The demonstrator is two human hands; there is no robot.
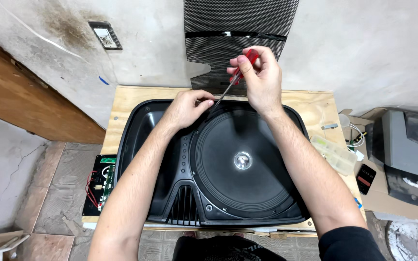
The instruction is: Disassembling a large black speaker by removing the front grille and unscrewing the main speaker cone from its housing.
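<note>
I see my right hand (262, 79) closed around the red translucent handle of a screwdriver (235, 77), its thin steel shaft slanting down to the far rim of the speaker cone. My left hand (187, 108) rests there, fingers pinched together at the tip, steadying it. The screwdriver looks light and stiff; the smooth plastic handle could slip, so I judge a full wrap best. The speaker cabinet (143, 130) lies face up on a plywood bench (126, 96), a moulded black plastic shell, probably heavy. Its 1 large driver (243, 162) is matte black, round, with a shiny centre cap, likely fragile. A perforated metal grille (238, 29) leans against the wall.
</note>
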